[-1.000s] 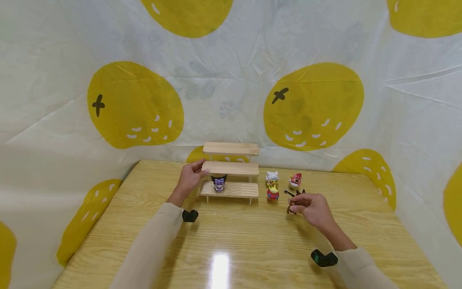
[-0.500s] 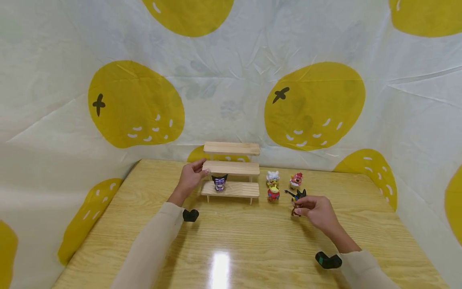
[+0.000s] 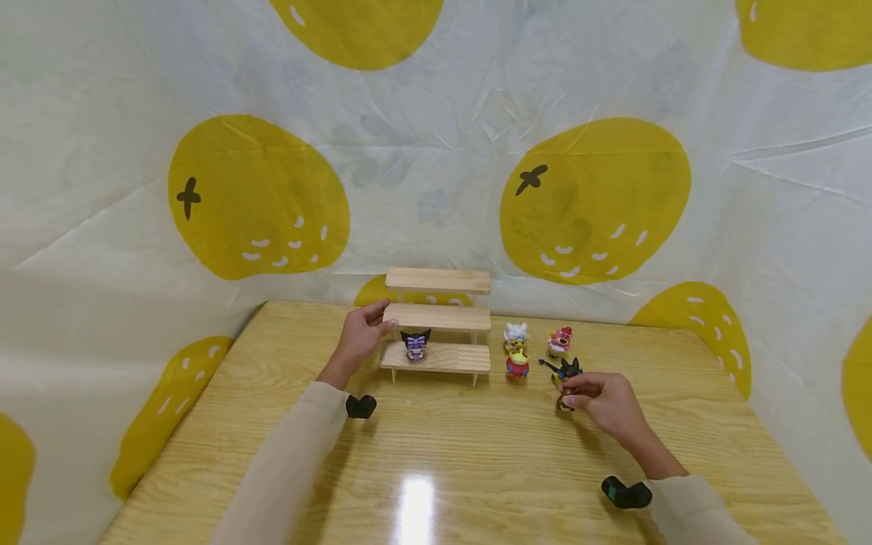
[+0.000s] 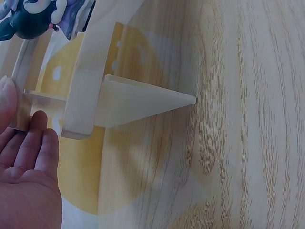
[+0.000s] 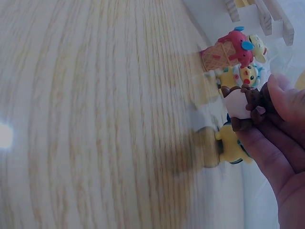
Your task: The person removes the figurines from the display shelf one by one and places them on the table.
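Observation:
My left hand grips the left end of the middle step of a three-tier wooden display stand, thumb above and fingers below. A figurine with black ears and a purple bow sits on the bottom step, left of its middle. Between thumb and fingers, my right hand pinches a small brown figurine with a white belly. Just behind it stands a black-eared figurine with a dark rod sticking out leftward. The fingers partly cover the brown figurine in the head view.
Right of the stand are a red figurine with a yellow top, a white-topped figurine behind it and a pink figurine with a red top. White cloth with yellow fruit prints rises behind the wooden table.
My right hand has shifted right and slightly toward me with the brown figurine, so more of the black-eared figurine shows. My left hand stays on the stand.

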The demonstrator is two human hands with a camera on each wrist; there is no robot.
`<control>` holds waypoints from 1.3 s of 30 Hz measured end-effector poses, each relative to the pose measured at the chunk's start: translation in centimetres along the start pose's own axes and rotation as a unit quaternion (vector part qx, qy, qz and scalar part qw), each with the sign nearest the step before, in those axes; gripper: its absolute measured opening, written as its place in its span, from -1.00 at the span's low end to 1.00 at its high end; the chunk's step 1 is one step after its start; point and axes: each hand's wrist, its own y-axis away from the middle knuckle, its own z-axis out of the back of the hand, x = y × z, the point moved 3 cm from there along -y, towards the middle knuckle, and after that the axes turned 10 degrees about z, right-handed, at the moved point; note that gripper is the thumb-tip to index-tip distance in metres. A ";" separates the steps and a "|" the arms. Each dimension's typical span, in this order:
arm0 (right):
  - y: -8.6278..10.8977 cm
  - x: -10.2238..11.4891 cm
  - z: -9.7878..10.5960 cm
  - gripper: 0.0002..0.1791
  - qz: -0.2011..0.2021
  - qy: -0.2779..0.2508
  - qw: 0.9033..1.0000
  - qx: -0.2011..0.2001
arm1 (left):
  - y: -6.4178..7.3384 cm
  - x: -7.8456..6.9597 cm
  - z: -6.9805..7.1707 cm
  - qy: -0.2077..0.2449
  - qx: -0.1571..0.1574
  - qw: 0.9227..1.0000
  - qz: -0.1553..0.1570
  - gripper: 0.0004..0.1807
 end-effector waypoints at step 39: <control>0.7 -1.6 0.7 -0.82 0.022 -0.013 1.000 0.013 | -0.1 0.0 -0.1 0.005 0.004 1.000 0.002 -0.38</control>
